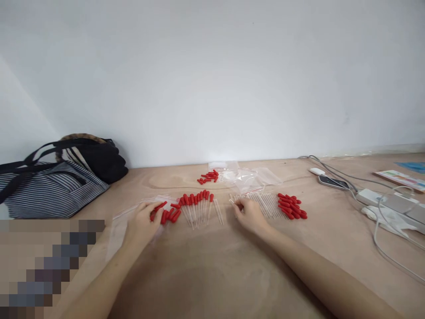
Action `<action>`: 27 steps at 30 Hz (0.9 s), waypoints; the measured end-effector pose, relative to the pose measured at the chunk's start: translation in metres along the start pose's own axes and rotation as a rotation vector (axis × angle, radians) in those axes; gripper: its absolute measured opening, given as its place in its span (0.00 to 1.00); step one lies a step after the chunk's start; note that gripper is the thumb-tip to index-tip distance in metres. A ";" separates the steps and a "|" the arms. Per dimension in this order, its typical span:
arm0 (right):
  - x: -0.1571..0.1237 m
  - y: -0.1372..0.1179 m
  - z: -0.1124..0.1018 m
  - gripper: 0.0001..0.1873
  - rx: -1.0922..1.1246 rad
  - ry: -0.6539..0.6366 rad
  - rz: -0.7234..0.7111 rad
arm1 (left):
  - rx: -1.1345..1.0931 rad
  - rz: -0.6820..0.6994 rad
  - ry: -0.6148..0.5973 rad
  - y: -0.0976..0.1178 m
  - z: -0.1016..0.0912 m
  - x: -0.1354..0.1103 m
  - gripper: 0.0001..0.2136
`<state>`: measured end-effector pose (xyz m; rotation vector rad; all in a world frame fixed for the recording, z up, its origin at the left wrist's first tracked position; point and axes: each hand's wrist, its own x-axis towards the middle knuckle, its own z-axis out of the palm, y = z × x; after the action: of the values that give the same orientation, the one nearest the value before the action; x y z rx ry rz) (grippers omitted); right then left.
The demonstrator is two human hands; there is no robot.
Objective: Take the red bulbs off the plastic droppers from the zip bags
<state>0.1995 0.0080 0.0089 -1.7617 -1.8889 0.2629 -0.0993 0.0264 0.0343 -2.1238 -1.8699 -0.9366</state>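
Note:
My left hand reaches into a small pile of red rubber bulbs on a clear plastic bag, its fingers closed around a bulb. Between my hands lies a fanned row of glass droppers with red bulbs fitted on their far ends. Beside that row, a few bare glass tubes rest on the table. My right hand pinches the end of a thin clear tube at the left edge of a row of tubes. A heap of red bulbs touches that row's right side.
Toward the wall lie more red bulbs, thin tubes and clear zip bags. A striped bag and black bag sit at left. At right are a small device, a power strip and cables.

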 end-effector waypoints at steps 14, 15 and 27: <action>0.033 -0.030 0.028 0.12 -0.294 0.019 0.082 | 0.253 -0.278 -0.411 -0.033 -0.020 0.009 0.16; 0.031 -0.030 0.027 0.12 -0.297 0.030 0.067 | 0.258 -0.266 -0.379 -0.033 -0.020 0.009 0.16; 0.021 -0.040 0.035 0.12 -0.319 0.028 -0.022 | 0.142 0.290 -0.046 0.070 0.027 -0.021 0.07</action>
<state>0.1470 0.0308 0.0043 -1.9333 -2.0154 -0.0771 -0.0253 0.0078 0.0210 -2.2637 -1.5375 -0.6769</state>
